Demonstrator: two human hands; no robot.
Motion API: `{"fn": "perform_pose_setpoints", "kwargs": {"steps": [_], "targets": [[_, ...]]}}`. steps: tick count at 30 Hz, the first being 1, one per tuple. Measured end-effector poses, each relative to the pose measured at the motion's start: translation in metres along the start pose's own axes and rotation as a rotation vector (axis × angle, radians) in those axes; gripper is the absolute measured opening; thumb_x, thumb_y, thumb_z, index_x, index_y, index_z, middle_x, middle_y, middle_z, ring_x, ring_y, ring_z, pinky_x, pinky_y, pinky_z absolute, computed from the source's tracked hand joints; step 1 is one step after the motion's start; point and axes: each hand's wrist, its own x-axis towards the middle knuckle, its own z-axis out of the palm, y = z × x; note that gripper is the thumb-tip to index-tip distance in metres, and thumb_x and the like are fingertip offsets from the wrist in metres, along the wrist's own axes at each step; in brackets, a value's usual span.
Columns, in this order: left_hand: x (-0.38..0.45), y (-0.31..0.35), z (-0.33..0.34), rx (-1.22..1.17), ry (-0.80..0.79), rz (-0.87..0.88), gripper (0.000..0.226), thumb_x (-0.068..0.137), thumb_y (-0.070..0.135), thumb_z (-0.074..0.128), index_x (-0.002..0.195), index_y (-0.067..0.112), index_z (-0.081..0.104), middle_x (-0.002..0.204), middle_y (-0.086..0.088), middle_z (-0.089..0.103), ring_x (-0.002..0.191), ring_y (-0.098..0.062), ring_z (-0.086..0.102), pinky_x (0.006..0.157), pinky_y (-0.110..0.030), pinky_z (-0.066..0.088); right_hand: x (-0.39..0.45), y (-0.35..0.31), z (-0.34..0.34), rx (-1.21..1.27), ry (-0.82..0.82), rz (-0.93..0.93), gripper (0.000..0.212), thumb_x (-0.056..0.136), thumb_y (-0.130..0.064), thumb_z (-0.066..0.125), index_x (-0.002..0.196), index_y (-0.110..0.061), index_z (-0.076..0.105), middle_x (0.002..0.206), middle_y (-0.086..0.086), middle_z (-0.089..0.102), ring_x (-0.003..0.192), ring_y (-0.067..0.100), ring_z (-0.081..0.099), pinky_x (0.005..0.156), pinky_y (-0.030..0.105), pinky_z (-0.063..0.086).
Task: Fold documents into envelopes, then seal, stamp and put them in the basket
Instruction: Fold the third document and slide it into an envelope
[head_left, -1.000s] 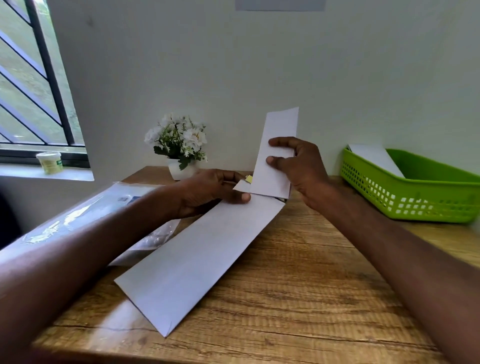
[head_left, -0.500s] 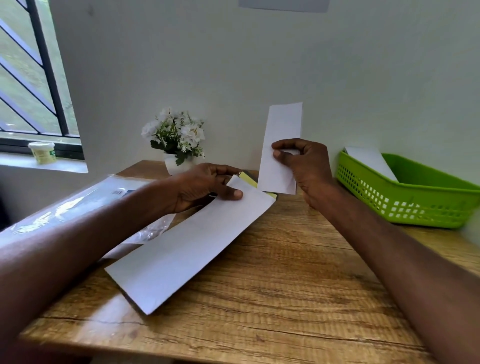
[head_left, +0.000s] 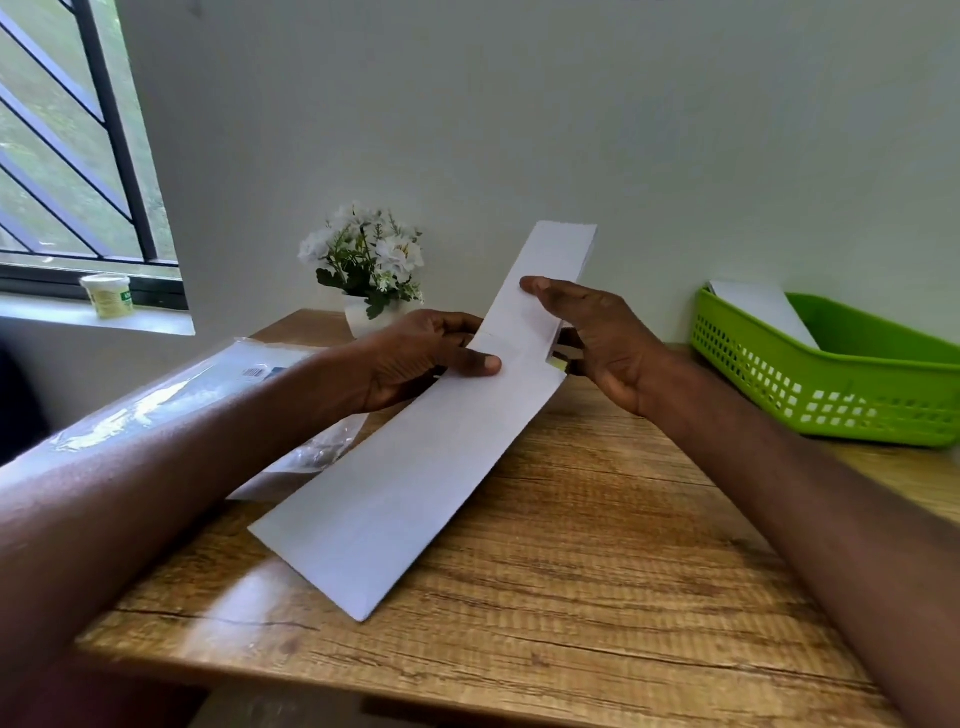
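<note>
The envelope (head_left: 410, 483) is being held slanted over the table (head_left: 597, 545), its near corner resting on the wood and its far, open end raised. That end is being pinched by the left hand (head_left: 415, 358), thumb on top and fingers underneath. The folded document (head_left: 545, 291) is being gripped by the right hand (head_left: 597, 338), thumb across its front and fingers behind, and its lower end is being held at the envelope's mouth; how far it is inside cannot be told. Something yellow (head_left: 560, 364) is showing just behind the mouth. A white envelope (head_left: 763, 312) is being kept in the green basket (head_left: 831, 395) at the right, leaning against its far wall. A clear plastic packet (head_left: 218, 384) is lying on the table at the left, with white sheets seemingly inside. A flower pot (head_left: 369, 275) is standing by the wall, and a small tub (head_left: 107, 295) on the sill.
</note>
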Motion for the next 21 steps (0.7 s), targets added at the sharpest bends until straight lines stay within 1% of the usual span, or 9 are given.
{"fn": "perform_pose_setpoints", "kwargs": {"steps": [4, 6, 8, 10, 12, 13, 16, 18, 21], "targets": [[0.002, 0.002, -0.002, -0.063, 0.097, 0.039, 0.060, 0.074, 0.005, 0.083, 0.131, 0.009, 0.067, 0.121, -0.016, 0.076, 0.095, -0.030, 0.078, 0.074, -0.039, 0.064, -0.002, 0.003, 0.003, 0.010, -0.043, 0.104, 0.037, 0.091, -0.042, 0.072, 0.123, -0.024, 0.074, 0.126, 0.002, 0.071, 0.119, 0.028, 0.065, 0.101, 0.049, 0.054], [0.003, 0.002, -0.005, -0.093, 0.149, 0.051, 0.063, 0.070, 0.006, 0.085, 0.131, 0.011, 0.067, 0.123, -0.016, 0.075, 0.098, -0.032, 0.077, 0.077, -0.042, 0.064, -0.002, 0.005, 0.003, -0.008, -0.076, 0.124, 0.036, 0.091, -0.043, 0.072, 0.122, -0.027, 0.074, 0.129, 0.004, 0.068, 0.121, 0.030, 0.064, 0.100, 0.048, 0.054], [0.004, 0.003, -0.008, -0.097, 0.163, 0.064, 0.065, 0.070, 0.006, 0.085, 0.131, 0.011, 0.067, 0.126, -0.015, 0.074, 0.104, -0.034, 0.075, 0.084, -0.045, 0.063, 0.000, 0.006, 0.003, 0.024, -0.052, 0.086, 0.034, 0.091, -0.038, 0.074, 0.125, -0.034, 0.072, 0.128, 0.002, 0.068, 0.119, 0.032, 0.064, 0.093, 0.046, 0.056], [0.003, 0.003, -0.008, -0.088, 0.130, 0.070, 0.064, 0.071, 0.005, 0.085, 0.132, 0.010, 0.066, 0.125, -0.015, 0.074, 0.105, -0.034, 0.075, 0.086, -0.046, 0.063, 0.004, 0.004, 0.001, 0.111, 0.082, 0.053, 0.054, 0.090, -0.029, 0.077, 0.140, -0.035, 0.058, 0.126, 0.002, 0.065, 0.111, 0.030, 0.068, 0.082, 0.043, 0.062], [0.003, 0.005, -0.006, -0.073, 0.110, 0.070, 0.063, 0.071, 0.005, 0.086, 0.130, 0.011, 0.067, 0.127, -0.013, 0.073, 0.104, -0.031, 0.076, 0.082, -0.043, 0.064, 0.008, 0.002, -0.002, 0.167, 0.247, 0.074, 0.081, 0.085, -0.029, 0.083, 0.153, -0.023, 0.039, 0.124, 0.006, 0.063, 0.099, 0.026, 0.071, 0.072, 0.038, 0.063], [0.003, 0.005, -0.005, -0.062, 0.111, 0.065, 0.063, 0.070, 0.005, 0.087, 0.131, 0.012, 0.068, 0.130, -0.012, 0.071, 0.106, -0.031, 0.076, 0.083, -0.043, 0.064, 0.010, 0.002, -0.003, 0.185, 0.302, 0.090, 0.089, 0.082, -0.029, 0.085, 0.154, -0.015, 0.036, 0.123, 0.009, 0.064, 0.095, 0.025, 0.072, 0.069, 0.037, 0.063], [0.004, 0.005, 0.000, -0.016, 0.094, 0.044, 0.067, 0.073, 0.005, 0.087, 0.135, 0.012, 0.065, 0.135, -0.014, 0.068, 0.113, -0.034, 0.073, 0.096, -0.050, 0.060, 0.011, 0.002, -0.006, 0.203, 0.391, 0.066, 0.088, 0.080, -0.017, 0.087, 0.150, -0.007, 0.036, 0.119, 0.012, 0.064, 0.087, 0.022, 0.071, 0.052, 0.027, 0.059], [0.003, 0.004, 0.000, -0.025, 0.088, 0.038, 0.065, 0.075, 0.003, 0.085, 0.136, 0.011, 0.063, 0.130, -0.015, 0.072, 0.111, -0.034, 0.074, 0.092, -0.048, 0.061, 0.011, 0.001, -0.006, 0.174, 0.419, 0.022, 0.085, 0.079, -0.007, 0.085, 0.147, -0.014, 0.035, 0.114, 0.007, 0.060, 0.087, 0.019, 0.070, 0.046, 0.023, 0.056], [0.003, 0.006, -0.002, -0.059, 0.135, 0.046, 0.067, 0.072, 0.003, 0.086, 0.134, 0.013, 0.064, 0.125, -0.014, 0.074, 0.103, -0.032, 0.077, 0.080, -0.042, 0.064, 0.010, 0.000, -0.004, 0.109, 0.366, 0.010, 0.074, 0.077, -0.001, 0.085, 0.133, -0.018, 0.040, 0.117, 0.007, 0.063, 0.089, 0.020, 0.071, 0.049, 0.024, 0.056]]}}
